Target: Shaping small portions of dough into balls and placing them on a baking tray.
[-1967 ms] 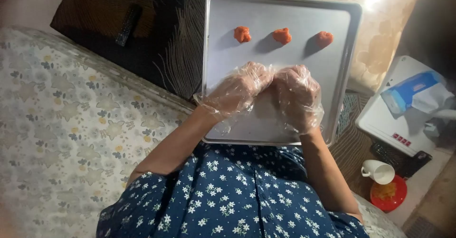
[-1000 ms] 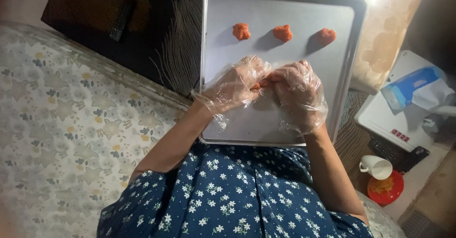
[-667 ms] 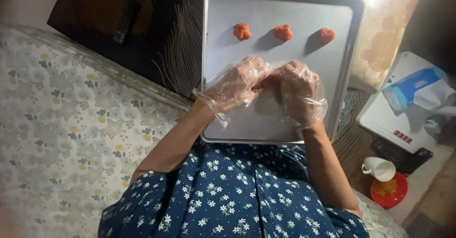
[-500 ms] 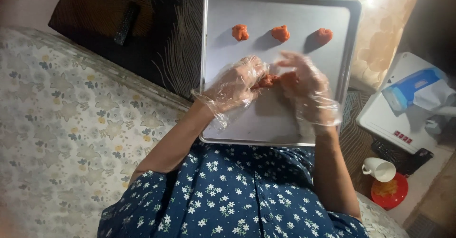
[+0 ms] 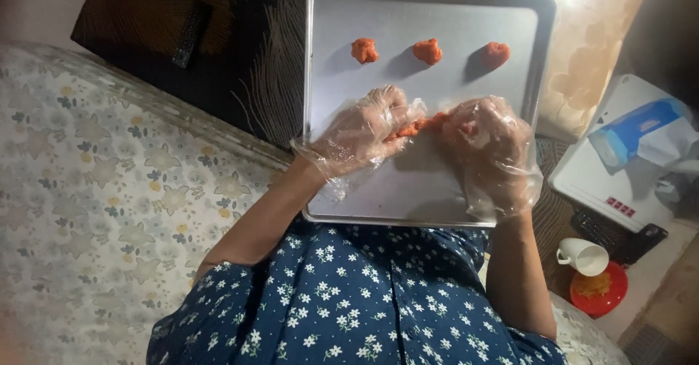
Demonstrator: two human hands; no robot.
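Metal tray (image 5: 328, 16) holds three orange lumps (image 5: 427, 50), seemingly dough.

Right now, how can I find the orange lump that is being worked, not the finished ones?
Find the metal baking tray. Three orange lumps sit in a row near its far edge. The orange piece lies lower, between the gloved left hand and right hand, the only one being touched.

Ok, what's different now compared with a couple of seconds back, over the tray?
The gloved left hand and right hand, pressed together two seconds ago, have drawn slightly apart, and an orange lump now shows between their fingertips, held by both. The three orange pieces in the far row, the metal tray and the white cup stayed put.
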